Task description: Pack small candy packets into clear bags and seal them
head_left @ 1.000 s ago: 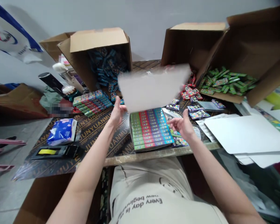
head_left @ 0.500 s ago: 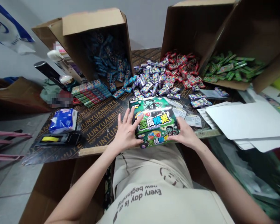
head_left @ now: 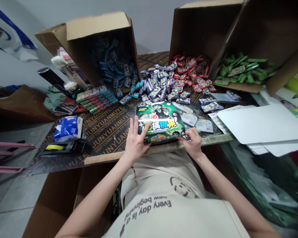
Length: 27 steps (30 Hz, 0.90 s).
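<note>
A green and black candy box [head_left: 161,114] with colourful lettering is at the table's front edge, its lid facing up. My left hand [head_left: 137,139] grips its left end, fingertips over the top and thumb low by the front. At the right front corner my right hand [head_left: 193,142] holds the box between thumb and curled fingers. Just behind the box lies a heap of purple-wrapped candies [head_left: 156,87]. Flat clear packets [head_left: 188,119] with printed labels lie against its right rear side.
Cartons on their sides hold blue candies [head_left: 125,71], red candies [head_left: 192,71] and green candies [head_left: 245,69]. Stacked candy packs [head_left: 98,97], a tissue pack [head_left: 68,128] and a tape dispenser [head_left: 63,148] lie left. White cards [head_left: 260,125] overhang the right front edge.
The box has tipped down and back onto the table, so less of its front face shows. My right hand has slid to the front corner, its fingers more curled. My left hand still holds the left end.
</note>
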Motion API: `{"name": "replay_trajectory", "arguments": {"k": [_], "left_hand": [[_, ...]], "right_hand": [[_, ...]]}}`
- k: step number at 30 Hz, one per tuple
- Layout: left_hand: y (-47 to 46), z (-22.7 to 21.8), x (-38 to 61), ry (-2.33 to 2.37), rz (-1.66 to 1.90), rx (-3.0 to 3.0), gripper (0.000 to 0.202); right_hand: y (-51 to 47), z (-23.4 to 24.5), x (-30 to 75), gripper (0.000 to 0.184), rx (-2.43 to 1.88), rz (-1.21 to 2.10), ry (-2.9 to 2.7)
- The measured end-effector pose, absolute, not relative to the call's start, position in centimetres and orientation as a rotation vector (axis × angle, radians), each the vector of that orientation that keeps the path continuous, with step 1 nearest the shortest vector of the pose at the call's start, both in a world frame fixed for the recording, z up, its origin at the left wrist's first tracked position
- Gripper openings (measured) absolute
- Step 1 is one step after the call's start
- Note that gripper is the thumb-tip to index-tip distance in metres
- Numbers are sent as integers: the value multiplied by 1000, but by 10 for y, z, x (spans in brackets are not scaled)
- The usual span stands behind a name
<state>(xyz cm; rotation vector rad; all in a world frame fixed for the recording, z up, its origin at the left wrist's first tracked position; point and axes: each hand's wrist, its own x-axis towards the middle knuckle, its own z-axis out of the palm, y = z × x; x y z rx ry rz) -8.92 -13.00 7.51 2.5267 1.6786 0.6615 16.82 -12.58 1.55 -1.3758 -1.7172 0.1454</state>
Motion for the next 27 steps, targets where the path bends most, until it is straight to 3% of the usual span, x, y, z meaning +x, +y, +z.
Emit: {"name": "replay_trajectory", "arguments": {"k": [8,15,16,20,23,27], "left_hand": [[-132,57,-86,1668,600,2498,73],[-134,55,-82,1679,531,2574,60],[-132,58,-85,1665,557,2570,60],[-117,62,-94,1605,776,2237,78],[-108,56,-96,1506,799,1963,92],[-110,43,-98,1373,775,1884,96]], "right_hand": [[-121,-14,176,28,-1432,49,-1798],[-124,-4,184,24,-1478,26,-1858],[-124,4,186,26,-1475,9,-1853],[-115,43,185,67,-1418,-61,-2049],[-103,58,175,65,-1231,7,-2495],[-100,47,172,64,-1205,55,-2587]]}}
